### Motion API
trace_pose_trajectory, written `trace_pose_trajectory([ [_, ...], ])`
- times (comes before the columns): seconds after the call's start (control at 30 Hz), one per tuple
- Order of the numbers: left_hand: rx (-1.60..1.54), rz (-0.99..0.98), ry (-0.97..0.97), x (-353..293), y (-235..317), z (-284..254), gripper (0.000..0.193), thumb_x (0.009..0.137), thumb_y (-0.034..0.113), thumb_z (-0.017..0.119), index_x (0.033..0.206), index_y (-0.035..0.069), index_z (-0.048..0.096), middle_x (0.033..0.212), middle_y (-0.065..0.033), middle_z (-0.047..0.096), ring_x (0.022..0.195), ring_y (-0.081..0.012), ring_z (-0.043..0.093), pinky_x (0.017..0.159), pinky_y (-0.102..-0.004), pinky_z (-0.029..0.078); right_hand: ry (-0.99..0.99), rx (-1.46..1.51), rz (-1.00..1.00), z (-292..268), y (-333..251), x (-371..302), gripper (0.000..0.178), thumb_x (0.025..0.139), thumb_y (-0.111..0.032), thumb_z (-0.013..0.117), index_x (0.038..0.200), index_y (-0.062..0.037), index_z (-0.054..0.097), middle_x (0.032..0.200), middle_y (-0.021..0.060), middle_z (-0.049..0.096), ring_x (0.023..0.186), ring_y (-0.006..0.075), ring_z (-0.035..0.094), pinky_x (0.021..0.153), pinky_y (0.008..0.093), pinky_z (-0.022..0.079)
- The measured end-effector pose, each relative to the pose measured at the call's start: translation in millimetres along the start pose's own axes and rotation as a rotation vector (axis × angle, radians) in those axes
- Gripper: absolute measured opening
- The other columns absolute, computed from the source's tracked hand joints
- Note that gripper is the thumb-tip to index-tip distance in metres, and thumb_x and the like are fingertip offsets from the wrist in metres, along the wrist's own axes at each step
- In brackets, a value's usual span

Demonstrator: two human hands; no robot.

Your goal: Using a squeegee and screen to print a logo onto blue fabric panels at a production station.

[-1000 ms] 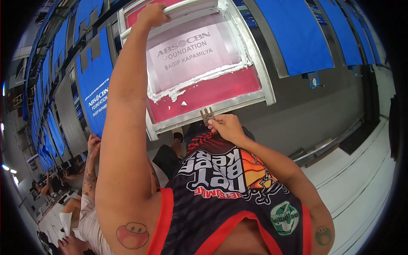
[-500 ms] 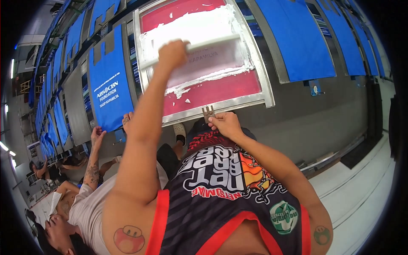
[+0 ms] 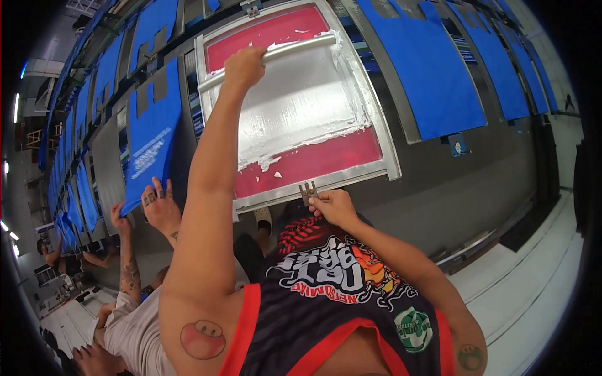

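My left hand [image 3: 246,66] is closed round the long handle of a squeegee [image 3: 300,47], which lies across the far part of a screen-printing frame [image 3: 390,145]. White ink [image 3: 295,103] coats the middle of the mesh, with thick ridges and blobs along its edges. Red-pink bands [image 3: 313,156] show at the near and far ends of the screen. My right hand [image 3: 335,208] pinches a small pronged metal bracket [image 3: 308,193] at the frame's near edge, between thumb and fingers.
Blue fabric pieces [image 3: 420,69] lie on boards in rows to both sides. At left, a co-worker's hands [image 3: 162,210] are at a printed blue piece [image 3: 149,141], its near edge lifted and twisted. A metal clamp [image 3: 251,9] sits at the frame's far end.
My left hand has pushed the squeegee away from me, toward the screen's far end, leaving a smoothed white film behind. The co-worker has pulled up the blue piece's near edge. My right hand keeps its pinch.
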State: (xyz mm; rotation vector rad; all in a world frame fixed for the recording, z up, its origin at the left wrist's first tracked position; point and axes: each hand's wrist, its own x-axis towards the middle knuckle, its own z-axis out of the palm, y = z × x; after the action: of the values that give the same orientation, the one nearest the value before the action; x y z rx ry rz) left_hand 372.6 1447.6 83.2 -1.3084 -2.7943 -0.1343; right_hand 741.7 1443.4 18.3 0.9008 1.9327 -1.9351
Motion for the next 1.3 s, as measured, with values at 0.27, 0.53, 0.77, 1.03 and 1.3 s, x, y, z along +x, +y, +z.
trace_pose_trajectory([
  [0.27,-0.144,0.02,0.07,-97.1,45.7,20.7,0.036,0.072,0.004,0.06,0.105,0.016,0.067,0.091,-0.0086,0.064,0.086,-0.0309,0.064,0.073,-0.0412,0.052,-0.092,-0.037,0.037,-9.3,8.8,18.4,0.033,0.089,-0.027,0.061,0.087,0.0051,0.069,0.07,0.0108,0.069,0.062,0.0151,0.067,0.06,0.0283,0.052],
  [0.53,-0.183,-0.031,-0.42,-155.2,65.5,-23.4,0.027,0.069,0.005,0.058,0.094,0.01,0.068,0.082,-0.0151,0.066,0.083,-0.0354,0.065,0.075,-0.0447,0.053,0.208,-1.102,-0.589,-90.4,-162.0,-1.5,0.069,0.062,-0.031,0.084,0.121,-0.008,0.056,0.111,0.0122,0.061,0.11,0.0272,0.055,0.091,0.0383,0.044],
  [0.77,-0.012,-0.114,-0.279,-206.0,3.1,-21.9,0.007,0.066,0.007,0.061,0.071,0.011,0.062,0.07,-0.0108,0.064,0.07,-0.0317,0.064,0.059,-0.0447,0.048,0.195,-1.369,-0.663,-112.1,-104.9,95.6,0.004,0.074,-0.007,0.059,0.072,-0.0104,0.058,0.062,0.0102,0.06,0.061,0.0303,0.064,0.057,0.0427,0.052],
  [1.03,0.091,-0.056,0.02,-54.7,-90.8,32.5,0.011,0.074,0.019,0.063,0.078,0.01,0.065,0.073,-0.0129,0.067,0.069,-0.0311,0.067,0.058,-0.0445,0.053,0.395,-1.504,-0.621,-137.3,-196.0,250.4,0.012,0.079,-0.017,0.058,0.086,-0.0129,0.066,0.078,0.0099,0.069,0.074,0.0298,0.068,0.061,0.0435,0.054],
  [1.3,-0.079,-0.172,-0.458,-180.0,-17.4,-5.0,0.009,0.072,0.01,0.058,0.078,0.013,0.064,0.073,-0.0115,0.065,0.072,-0.0312,0.067,0.057,-0.0507,0.051,0.225,-1.335,-0.524,-117.9,-115.5,116.8,0.014,0.073,-0.007,0.058,0.078,-0.0167,0.067,0.074,0.0076,0.067,0.07,0.0272,0.067,0.059,0.0423,0.053],
])
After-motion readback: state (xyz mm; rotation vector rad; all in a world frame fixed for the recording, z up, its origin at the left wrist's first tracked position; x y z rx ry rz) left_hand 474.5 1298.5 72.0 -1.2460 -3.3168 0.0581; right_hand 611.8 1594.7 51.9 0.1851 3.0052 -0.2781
